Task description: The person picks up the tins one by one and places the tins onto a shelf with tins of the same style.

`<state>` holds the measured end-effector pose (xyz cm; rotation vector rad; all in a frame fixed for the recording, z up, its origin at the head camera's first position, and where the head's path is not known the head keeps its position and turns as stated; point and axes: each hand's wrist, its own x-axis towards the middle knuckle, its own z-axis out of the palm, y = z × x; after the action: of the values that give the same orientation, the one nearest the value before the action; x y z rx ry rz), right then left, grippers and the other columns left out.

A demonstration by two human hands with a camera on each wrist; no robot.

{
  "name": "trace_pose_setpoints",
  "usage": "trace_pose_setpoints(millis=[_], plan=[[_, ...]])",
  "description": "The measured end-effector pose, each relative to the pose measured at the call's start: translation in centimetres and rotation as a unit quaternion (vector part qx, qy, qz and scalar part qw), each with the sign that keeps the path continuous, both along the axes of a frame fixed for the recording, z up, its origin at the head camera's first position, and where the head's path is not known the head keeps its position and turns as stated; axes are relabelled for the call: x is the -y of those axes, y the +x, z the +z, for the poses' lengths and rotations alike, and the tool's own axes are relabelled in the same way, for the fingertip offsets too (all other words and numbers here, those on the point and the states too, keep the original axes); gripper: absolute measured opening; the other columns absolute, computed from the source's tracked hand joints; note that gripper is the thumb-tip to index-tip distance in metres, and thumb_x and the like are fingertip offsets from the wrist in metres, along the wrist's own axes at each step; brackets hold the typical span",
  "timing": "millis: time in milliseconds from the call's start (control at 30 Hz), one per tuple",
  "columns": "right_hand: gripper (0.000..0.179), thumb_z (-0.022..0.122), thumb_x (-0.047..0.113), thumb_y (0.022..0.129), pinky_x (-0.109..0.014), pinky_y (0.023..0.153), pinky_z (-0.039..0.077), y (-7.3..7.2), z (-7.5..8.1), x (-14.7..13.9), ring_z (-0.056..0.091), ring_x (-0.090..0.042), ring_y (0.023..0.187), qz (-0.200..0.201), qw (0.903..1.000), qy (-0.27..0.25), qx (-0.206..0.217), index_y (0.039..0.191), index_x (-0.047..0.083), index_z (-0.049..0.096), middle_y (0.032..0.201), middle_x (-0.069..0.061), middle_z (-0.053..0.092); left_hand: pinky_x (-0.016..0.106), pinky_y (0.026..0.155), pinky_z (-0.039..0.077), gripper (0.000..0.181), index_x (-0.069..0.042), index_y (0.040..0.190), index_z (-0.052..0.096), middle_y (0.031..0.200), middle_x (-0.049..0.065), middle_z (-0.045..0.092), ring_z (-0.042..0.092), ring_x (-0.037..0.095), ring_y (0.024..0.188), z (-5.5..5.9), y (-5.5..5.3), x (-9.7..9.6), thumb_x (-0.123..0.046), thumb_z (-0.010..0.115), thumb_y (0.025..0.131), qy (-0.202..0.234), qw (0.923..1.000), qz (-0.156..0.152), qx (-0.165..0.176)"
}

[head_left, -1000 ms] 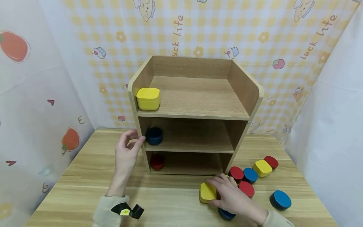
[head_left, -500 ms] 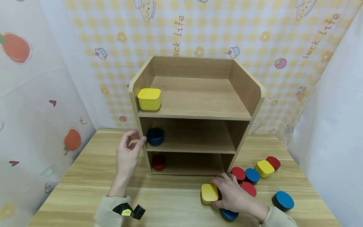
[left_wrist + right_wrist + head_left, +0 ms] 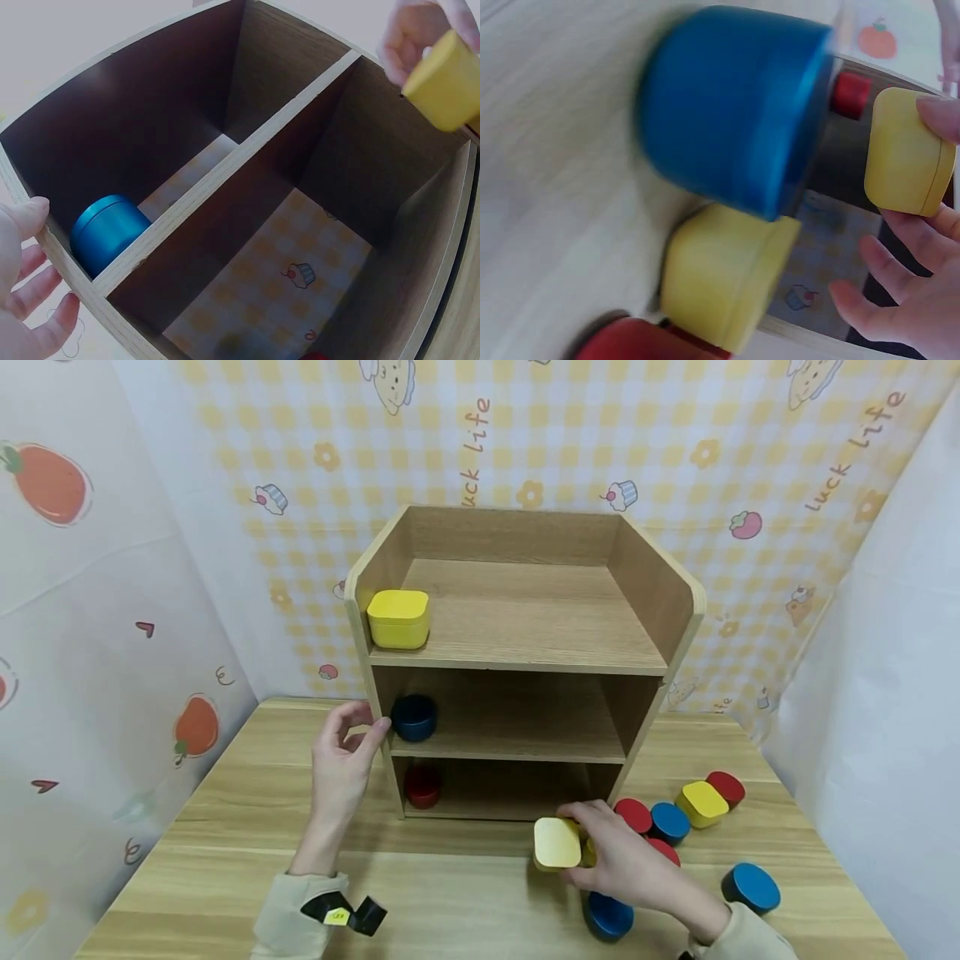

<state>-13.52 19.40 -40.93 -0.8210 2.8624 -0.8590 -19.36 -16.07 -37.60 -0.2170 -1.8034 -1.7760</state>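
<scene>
My right hand (image 3: 615, 860) holds a yellow rounded-square tin (image 3: 557, 843) between thumb and fingers, raised in front of the wooden shelf unit (image 3: 525, 667). In the right wrist view the thumb lies on one face of this tin (image 3: 904, 154) and fingers on the opposite side. My left hand (image 3: 342, 768) touches the unit's left side panel, thumb tip at its front edge, other fingers along the outside. Inside the unit, at the left, a yellow tin (image 3: 398, 620) sits on top, a blue round tin (image 3: 414, 718) on the middle shelf and a red round tin (image 3: 423, 786) at the bottom.
On the table right of the unit stand several tins: a blue tin (image 3: 670, 823), a red tin (image 3: 633, 815), a yellow tin (image 3: 702, 803) and a red tin (image 3: 725, 788). Another blue tin (image 3: 752, 887) lies farther right. One blue tin (image 3: 608, 916) is just below my right hand.
The yellow tin in my right hand has risen from the table and tilted so its top faces me more. My left hand keeps its place on the side panel.
</scene>
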Motion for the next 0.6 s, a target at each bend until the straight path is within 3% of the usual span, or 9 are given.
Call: trace_pose_setpoints(millis=[200,367,600], plan=[[0.065,0.087,0.020,0.073,-0.036,0.077,0.054,0.4,1.3,0.3,0.053,-0.016,0.095,-0.003,0.9993,-0.032,-0.020,0.128,0.010,0.054,0.114,0.002,0.057,0.022,0.076,0.050,0.030,0.005,0.114,0.057,0.100,0.001,0.057,0.056,0.015,0.096,0.0,0.1,0.0,0.002,0.071,0.087,0.005,1.0000,-0.002,0.001],[0.067,0.088,0.022,0.073,-0.032,0.081,0.054,0.7,2.7,0.4,0.054,-0.013,0.098,-0.004,0.9985,-0.047,-0.029,0.129,0.013,0.052,0.117,0.006,0.056,0.021,0.075,0.050,0.029,0.004,0.113,0.057,0.100,0.002,0.058,0.056,0.015,0.095,0.1,0.1,0.0,0.001,0.071,0.088,0.004,1.0000,-0.001,0.003],[0.067,0.087,0.024,0.076,-0.033,0.080,0.054,1.0,5.0,0.7,0.056,-0.011,0.095,0.040,0.9923,-0.109,-0.043,0.131,0.014,0.050,0.119,0.009,0.056,0.022,0.075,0.050,0.027,0.003,0.112,0.058,0.099,0.004,0.058,0.056,0.016,0.095,0.1,0.1,0.0,-0.002,0.071,0.089,-0.003,1.0000,0.000,-0.001]])
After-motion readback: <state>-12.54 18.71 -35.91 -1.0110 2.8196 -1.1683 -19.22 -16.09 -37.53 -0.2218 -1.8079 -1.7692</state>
